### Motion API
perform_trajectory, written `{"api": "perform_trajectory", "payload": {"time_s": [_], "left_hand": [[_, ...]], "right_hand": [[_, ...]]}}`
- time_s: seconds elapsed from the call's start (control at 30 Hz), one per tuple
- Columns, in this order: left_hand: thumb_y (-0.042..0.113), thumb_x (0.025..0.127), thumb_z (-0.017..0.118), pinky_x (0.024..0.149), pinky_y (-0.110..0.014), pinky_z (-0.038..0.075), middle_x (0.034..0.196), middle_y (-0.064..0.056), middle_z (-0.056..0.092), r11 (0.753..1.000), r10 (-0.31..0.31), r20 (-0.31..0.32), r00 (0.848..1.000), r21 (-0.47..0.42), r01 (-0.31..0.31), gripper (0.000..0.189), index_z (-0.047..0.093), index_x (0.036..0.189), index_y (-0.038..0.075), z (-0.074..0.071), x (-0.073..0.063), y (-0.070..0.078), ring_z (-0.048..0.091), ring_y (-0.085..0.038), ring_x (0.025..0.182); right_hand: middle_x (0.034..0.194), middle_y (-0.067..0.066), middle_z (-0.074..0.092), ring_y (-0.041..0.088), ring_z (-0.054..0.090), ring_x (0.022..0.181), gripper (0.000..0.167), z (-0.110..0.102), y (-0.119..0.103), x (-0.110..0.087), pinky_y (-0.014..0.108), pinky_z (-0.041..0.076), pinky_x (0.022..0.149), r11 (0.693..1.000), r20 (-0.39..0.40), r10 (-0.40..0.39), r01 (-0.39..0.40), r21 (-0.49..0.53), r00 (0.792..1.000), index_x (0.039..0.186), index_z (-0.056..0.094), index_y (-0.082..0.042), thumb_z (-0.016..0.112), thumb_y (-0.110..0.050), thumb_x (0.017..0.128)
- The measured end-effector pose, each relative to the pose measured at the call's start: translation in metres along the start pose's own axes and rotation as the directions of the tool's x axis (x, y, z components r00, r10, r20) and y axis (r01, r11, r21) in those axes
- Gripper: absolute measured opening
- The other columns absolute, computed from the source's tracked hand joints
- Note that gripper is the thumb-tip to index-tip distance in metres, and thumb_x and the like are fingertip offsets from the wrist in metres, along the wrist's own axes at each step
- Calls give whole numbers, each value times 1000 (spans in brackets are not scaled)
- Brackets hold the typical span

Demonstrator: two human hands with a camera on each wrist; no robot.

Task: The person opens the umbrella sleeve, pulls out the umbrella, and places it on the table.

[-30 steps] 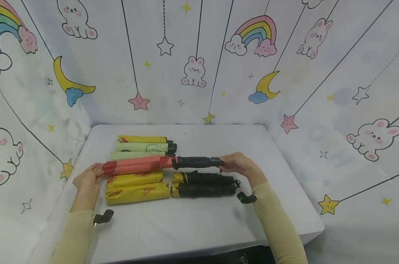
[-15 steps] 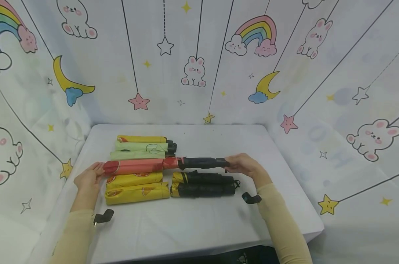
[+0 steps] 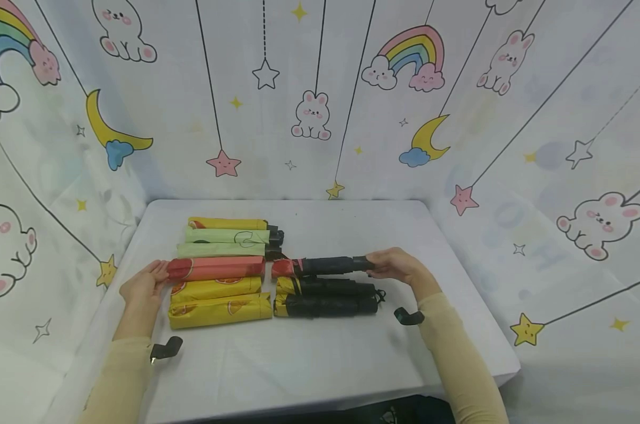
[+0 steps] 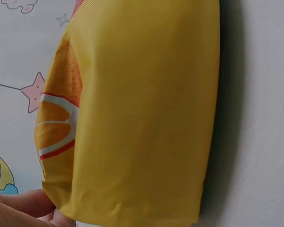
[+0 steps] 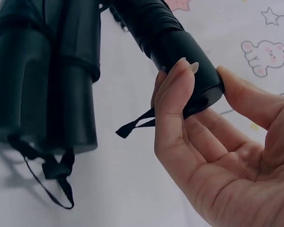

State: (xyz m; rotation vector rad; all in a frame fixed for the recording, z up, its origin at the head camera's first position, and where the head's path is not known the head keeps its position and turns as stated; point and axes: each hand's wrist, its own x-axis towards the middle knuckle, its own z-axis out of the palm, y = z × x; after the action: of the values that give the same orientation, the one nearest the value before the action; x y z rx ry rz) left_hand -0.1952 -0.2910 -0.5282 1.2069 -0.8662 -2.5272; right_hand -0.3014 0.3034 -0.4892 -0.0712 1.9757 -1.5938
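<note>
Well, crosswise runs the black umbrella (handle rightward)

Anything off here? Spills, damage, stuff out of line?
Nothing stands out. The red sleeve in the left hand and the red-tipped umbrella in the right hand are roughly in line. The yellow sleeves and black umbrellas lie neatly paired; no spill or tear visible.
</note>
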Motion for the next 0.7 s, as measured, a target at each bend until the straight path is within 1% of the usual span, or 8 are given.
{"api": "perform_trajectory", "payload": {"time_s": [0.03,0.1,0.17,0.23,0.3,0.47,0.57,0.7], "left_hand": [[-31,89,52,99,-24,52,93,-2,77,1000,0,-1,1000,0,0,74,49,153,6,0,0,0,55,-16,138],[-31,89,51,100,-24,52,112,-3,76,1000,-1,1,1000,5,1,75,49,153,7,0,-1,0,54,-16,138],[-30,90,52,102,-23,51,135,-2,68,1000,-4,7,1000,13,4,74,48,154,8,0,-1,-1,53,-15,140],[-29,90,51,103,-23,50,151,-1,55,1000,-9,15,1000,13,8,74,47,155,8,0,-1,-1,52,-15,141],[-29,91,50,104,-23,49,156,-1,50,1000,-16,21,1000,9,16,74,46,155,9,0,-1,-1,52,-15,141],[-28,92,51,105,-23,49,157,0,49,1000,-24,31,999,6,23,74,46,156,10,-1,-1,-1,51,-13,141],[-28,92,51,105,-23,48,160,-2,43,1000,-20,41,999,6,19,74,44,156,9,-2,-2,-1,50,-14,143],[-27,93,52,105,-23,48,161,-3,42,1000,-18,37,999,8,17,74,45,156,10,-2,-2,0,50,-14,143]], "right_hand": [[111,17,76,28,75,101,45,-1,1,1,37,62,92,1000,4,5,-5,-3,1000,137,59,13,66,-16,104],[110,17,76,25,75,98,46,-4,2,4,37,62,91,1000,8,20,-20,-1,1000,137,59,13,67,-16,103],[112,16,75,24,75,98,47,-7,4,8,36,62,91,999,19,32,-32,-2,999,139,58,13,68,-16,103],[115,17,74,26,74,100,47,-10,7,11,36,62,91,999,23,48,-48,3,999,140,58,12,68,-14,102],[120,18,71,28,73,103,46,-14,9,15,36,62,92,998,30,59,-59,-6,998,141,57,11,67,-13,103],[129,20,67,33,72,109,43,-17,15,21,40,61,95,995,6,85,-84,-46,996,141,60,6,66,-12,103],[131,21,67,32,73,108,42,-17,16,23,42,61,95,992,-17,95,-96,-81,995,140,63,3,68,-14,102],[132,21,66,32,74,106,43,-16,15,24,42,62,94,986,-23,94,-96,-135,995,138,64,3,69,-18,101]]}}
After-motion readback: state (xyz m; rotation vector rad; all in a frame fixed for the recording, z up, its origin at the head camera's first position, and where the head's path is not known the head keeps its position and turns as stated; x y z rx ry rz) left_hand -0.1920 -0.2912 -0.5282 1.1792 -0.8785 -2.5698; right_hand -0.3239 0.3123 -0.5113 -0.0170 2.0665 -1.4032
